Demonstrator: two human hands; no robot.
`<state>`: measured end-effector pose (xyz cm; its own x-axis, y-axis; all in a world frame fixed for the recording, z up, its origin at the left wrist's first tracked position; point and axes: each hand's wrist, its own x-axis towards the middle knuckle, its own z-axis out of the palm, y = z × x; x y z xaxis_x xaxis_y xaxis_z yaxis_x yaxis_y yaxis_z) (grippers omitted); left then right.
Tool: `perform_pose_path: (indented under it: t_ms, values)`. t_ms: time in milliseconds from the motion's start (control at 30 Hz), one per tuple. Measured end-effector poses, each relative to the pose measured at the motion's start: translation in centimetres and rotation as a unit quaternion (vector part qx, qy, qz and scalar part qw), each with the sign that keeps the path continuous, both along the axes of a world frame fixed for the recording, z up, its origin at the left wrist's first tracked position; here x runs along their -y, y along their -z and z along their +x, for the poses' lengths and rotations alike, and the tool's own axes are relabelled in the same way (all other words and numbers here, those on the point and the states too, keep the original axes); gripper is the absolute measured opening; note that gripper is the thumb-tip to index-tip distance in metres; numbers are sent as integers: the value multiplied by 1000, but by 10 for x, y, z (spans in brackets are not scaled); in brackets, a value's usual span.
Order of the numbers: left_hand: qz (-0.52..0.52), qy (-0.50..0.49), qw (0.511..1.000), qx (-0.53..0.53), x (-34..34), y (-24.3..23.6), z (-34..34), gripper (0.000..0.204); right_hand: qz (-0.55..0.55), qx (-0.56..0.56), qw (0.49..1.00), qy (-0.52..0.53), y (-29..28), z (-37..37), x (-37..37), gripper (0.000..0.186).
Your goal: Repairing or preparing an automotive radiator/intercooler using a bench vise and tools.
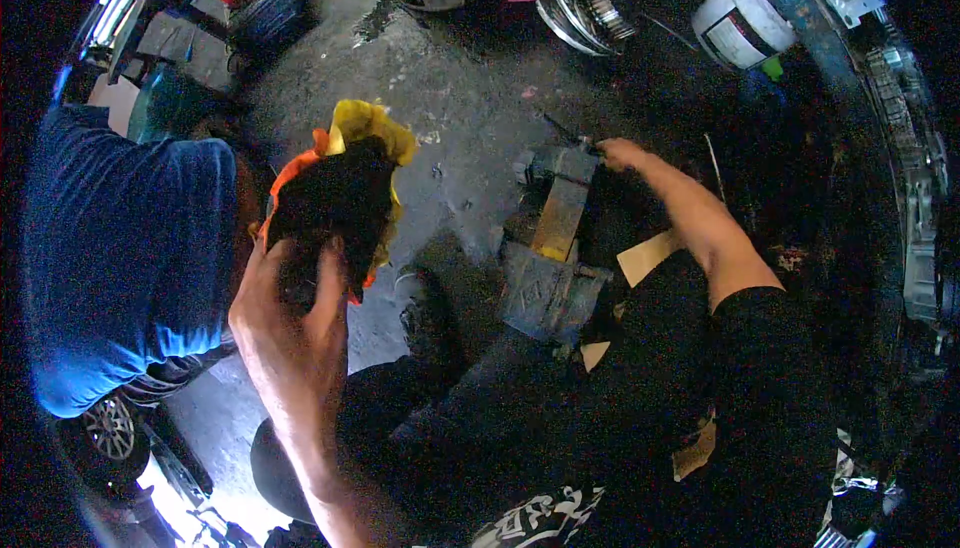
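The dark, roughly rectangular piece with ragged yellow and orange edges (335,188) is held up above the stained grey concrete floor (455,113), left of the worn grey metal vise (545,293). The left grip (275,303) grasps its lower end, with the thumb and fingers pressed around it. The right grip (622,155) is at the vise's far end, near a thin dark rod (562,129); whether it is closed on anything I cannot tell. A flat tan cardboard scrap (647,257) is just right of the vise. At the left, close to the raised piece, is a person in a blue short-sleeved shirt (135,238). Beyond the vise stand a white bucket with a black band (745,30) and a shiny silver metal coil (580,13).
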<state>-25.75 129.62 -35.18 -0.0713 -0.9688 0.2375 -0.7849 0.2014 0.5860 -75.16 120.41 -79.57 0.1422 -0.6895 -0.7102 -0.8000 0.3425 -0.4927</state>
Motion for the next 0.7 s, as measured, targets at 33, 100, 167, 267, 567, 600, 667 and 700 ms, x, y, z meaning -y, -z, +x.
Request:
perform_pose_path:
  t_ms: [33,100,167,267,567,600,667,700]
  values:
    - [5,-2,1000,9,1,1,-2,19,-71,-98,989,-90,-2,15,-3,52]
    - [8,-43,999,17,-7,-6,10,19,-68,-139,978,-137,-34,76,5,50]
    - [-10,-9,999,-49,-7,-10,5,19,-121,-225,952,-166,-52,-12,-26,49]
    - [-13,-28,999,-43,-9,-8,8,19,-168,-245,927,-231,-71,16,-22,50]
    - [-3,-38,999,-16,-16,5,15,21,-135,-127,980,-74,-108,14,-47,57]
    - [-14,-30,999,5,-15,8,16,21,-97,-108,984,-98,-118,15,-41,56]
    - [-7,-21,1000,14,-11,14,13,22,-53,-90,988,-118,-145,16,-38,56]
    - [-16,-42,998,55,-21,-7,23,22,-28,-51,989,-138,-160,59,-15,56]
